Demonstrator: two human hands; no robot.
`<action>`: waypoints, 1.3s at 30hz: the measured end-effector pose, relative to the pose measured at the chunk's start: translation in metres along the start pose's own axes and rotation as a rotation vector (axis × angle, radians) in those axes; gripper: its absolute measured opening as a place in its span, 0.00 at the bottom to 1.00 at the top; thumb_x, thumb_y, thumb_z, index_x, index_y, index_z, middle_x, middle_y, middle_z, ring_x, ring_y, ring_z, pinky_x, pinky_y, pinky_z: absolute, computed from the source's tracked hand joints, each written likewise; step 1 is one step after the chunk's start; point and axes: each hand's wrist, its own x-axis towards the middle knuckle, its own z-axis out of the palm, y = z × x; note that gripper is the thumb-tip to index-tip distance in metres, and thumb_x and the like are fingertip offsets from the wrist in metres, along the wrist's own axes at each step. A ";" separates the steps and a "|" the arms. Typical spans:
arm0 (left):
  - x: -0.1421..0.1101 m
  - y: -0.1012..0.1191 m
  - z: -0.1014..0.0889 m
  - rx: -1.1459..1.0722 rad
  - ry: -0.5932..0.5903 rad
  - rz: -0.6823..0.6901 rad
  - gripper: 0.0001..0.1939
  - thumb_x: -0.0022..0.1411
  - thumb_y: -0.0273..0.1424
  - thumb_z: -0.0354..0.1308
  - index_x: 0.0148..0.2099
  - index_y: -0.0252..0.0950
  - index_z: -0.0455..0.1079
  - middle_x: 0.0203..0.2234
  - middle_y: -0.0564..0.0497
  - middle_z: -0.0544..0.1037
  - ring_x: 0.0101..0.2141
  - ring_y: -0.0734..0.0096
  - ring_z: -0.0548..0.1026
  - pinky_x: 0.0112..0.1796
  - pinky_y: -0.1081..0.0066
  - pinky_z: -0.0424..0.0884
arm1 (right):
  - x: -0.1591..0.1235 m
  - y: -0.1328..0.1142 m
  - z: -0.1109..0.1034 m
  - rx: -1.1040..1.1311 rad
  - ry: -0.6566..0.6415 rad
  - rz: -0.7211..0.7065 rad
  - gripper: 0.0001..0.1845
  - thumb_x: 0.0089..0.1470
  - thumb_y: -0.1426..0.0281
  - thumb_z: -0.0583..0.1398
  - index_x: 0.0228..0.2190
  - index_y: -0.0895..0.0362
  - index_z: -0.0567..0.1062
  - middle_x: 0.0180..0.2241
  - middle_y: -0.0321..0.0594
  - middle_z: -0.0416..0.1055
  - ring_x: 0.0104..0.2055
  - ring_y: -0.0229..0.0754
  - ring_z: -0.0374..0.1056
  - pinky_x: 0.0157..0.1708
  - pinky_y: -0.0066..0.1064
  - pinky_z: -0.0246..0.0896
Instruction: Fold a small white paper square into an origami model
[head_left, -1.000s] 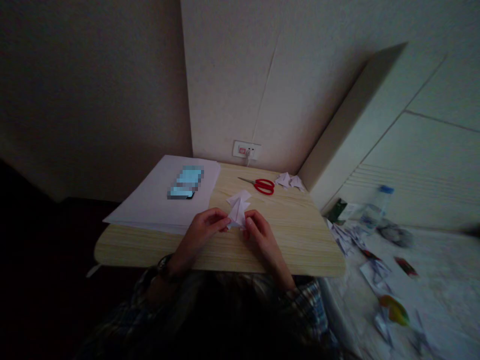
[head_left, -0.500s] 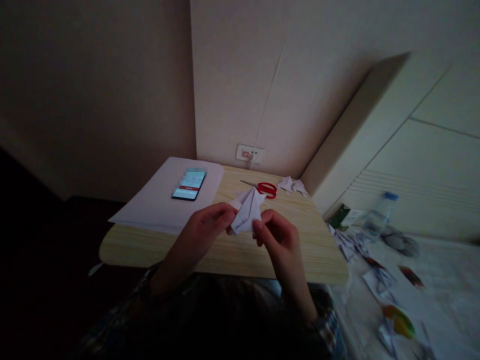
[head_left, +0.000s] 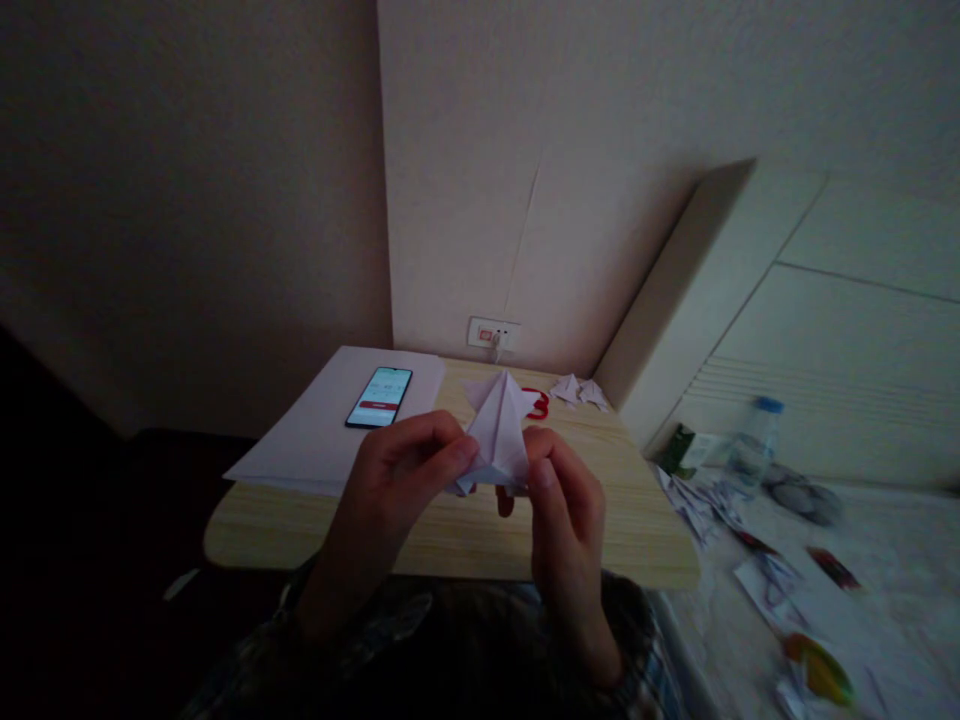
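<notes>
A folded white paper figure (head_left: 499, 430), pointed at the top with small flaps at its sides, is held up over the wooden table (head_left: 622, 530). My left hand (head_left: 409, 475) pinches its left lower edge between thumb and fingers. On the other side my right hand (head_left: 562, 495) grips the right lower edge, with a fingertip showing beneath the paper. Partly hidden behind the figure are the red handles of a pair of scissors (head_left: 541, 404). Two similar folded paper figures (head_left: 579, 391) lie at the table's back right corner.
White paper sheets (head_left: 300, 435) lie on the table's left, with a lit phone (head_left: 379, 398) on them. A wall socket (head_left: 493, 334) with a plug is behind. To the right, a plastic bottle (head_left: 754, 440) and several folded papers (head_left: 694, 505) rest on a pale surface.
The paper figure has turned so its pointed top stands more upright and its creased front faces me. It covers more of the scissors. The view has tilted slightly.
</notes>
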 end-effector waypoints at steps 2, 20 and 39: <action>-0.005 -0.001 0.001 0.010 0.029 -0.033 0.14 0.55 0.29 0.58 0.19 0.36 0.65 0.16 0.57 0.67 0.21 0.78 0.65 0.23 0.77 0.60 | -0.009 0.001 -0.002 0.068 0.043 -0.004 0.16 0.61 0.58 0.52 0.29 0.55 0.70 0.23 0.32 0.61 0.25 0.35 0.58 0.25 0.29 0.53; -0.010 -0.005 0.007 0.017 -0.009 -0.118 0.06 0.50 0.26 0.64 0.31 0.37 0.70 0.26 0.55 0.75 0.30 0.73 0.75 0.33 0.76 0.71 | -0.015 0.004 -0.007 -0.044 0.164 0.167 0.08 0.53 0.69 0.62 0.25 0.55 0.69 0.22 0.30 0.66 0.26 0.34 0.62 0.27 0.26 0.58; -0.009 -0.013 -0.006 -0.094 -0.097 -0.093 0.03 0.53 0.27 0.63 0.28 0.38 0.75 0.26 0.54 0.77 0.31 0.71 0.75 0.36 0.75 0.71 | -0.010 -0.010 -0.020 -0.211 0.010 0.184 0.07 0.51 0.68 0.63 0.25 0.54 0.70 0.24 0.32 0.65 0.27 0.37 0.61 0.26 0.29 0.55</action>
